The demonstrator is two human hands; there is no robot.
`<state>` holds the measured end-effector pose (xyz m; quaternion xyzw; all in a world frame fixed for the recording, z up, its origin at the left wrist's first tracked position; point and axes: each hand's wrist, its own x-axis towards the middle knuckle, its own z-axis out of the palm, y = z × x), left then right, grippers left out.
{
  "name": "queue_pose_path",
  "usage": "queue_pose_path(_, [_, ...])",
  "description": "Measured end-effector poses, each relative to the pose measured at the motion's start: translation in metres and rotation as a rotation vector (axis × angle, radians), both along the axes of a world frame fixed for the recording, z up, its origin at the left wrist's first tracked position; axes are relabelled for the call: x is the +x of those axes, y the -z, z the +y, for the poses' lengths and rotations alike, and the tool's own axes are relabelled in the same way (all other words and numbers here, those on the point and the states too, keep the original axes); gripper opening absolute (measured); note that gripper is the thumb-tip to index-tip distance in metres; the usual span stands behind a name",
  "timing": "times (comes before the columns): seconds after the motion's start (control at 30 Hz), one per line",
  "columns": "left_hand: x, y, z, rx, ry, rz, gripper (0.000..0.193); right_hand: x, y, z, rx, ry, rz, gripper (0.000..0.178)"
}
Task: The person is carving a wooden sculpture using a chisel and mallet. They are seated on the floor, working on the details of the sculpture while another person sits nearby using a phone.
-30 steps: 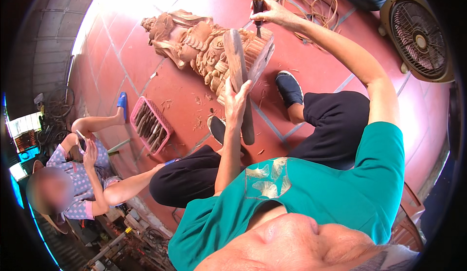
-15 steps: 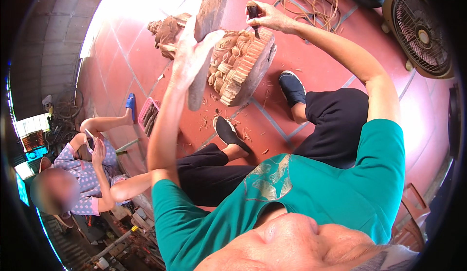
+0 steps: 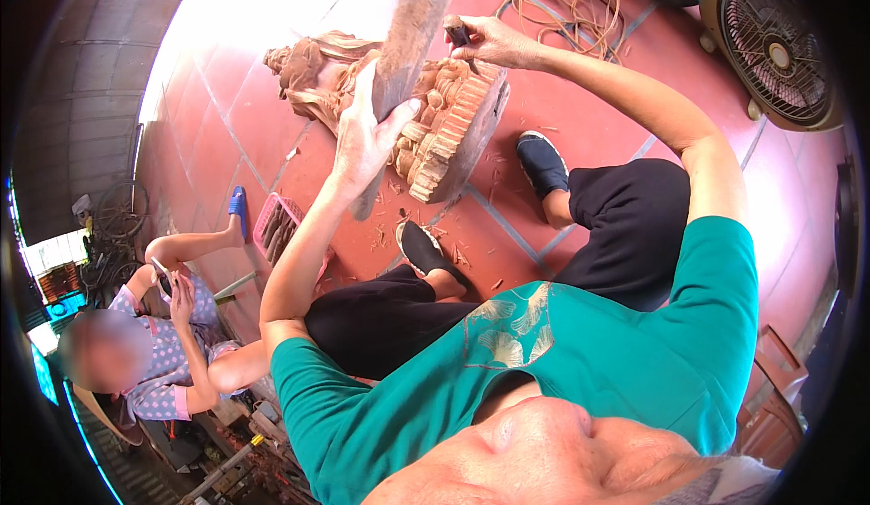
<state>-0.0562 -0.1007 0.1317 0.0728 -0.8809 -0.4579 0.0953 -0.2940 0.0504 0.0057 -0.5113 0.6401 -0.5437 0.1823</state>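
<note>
Carving (image 3: 444,138) of brown wood was found lying on the red tiled floor (image 3: 580,111), its ridged base end turned toward the right. A flat wooden bat (image 3: 419,29) was held in the left hand (image 3: 362,138), the fingers being clamped around it and the thumb set against its side; the bat was slanted across the view of the carving. A dark-handled tool (image 3: 457,31) was gripped by the closed fingers of the right hand (image 3: 494,41) at the upper edge of the base end; whether its tip touched the wood could not be told. Shavings (image 3: 461,257) were noted near a dark shoe (image 3: 423,250). A pink basket (image 3: 264,219) was partly hidden by the left forearm (image 3: 313,233), and a co-worker (image 3: 168,337) was seen seated beyond, with a thin object (image 3: 159,266) held up
</note>
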Motion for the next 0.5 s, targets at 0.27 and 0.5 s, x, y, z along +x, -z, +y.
queue_pose_path(0.27, [0.002, 0.013, -0.008, 0.016, 0.119, -0.03, 0.066, -0.006, 0.012, -0.001, 0.073, 0.029, -0.137, 0.033])
queue_pose_path(0.5, [0.0, 0.0, -0.016, -0.088, 0.075, -0.168, 0.063, 0.002, 0.001, 0.001, 0.105, 0.031, 0.082, 0.028])
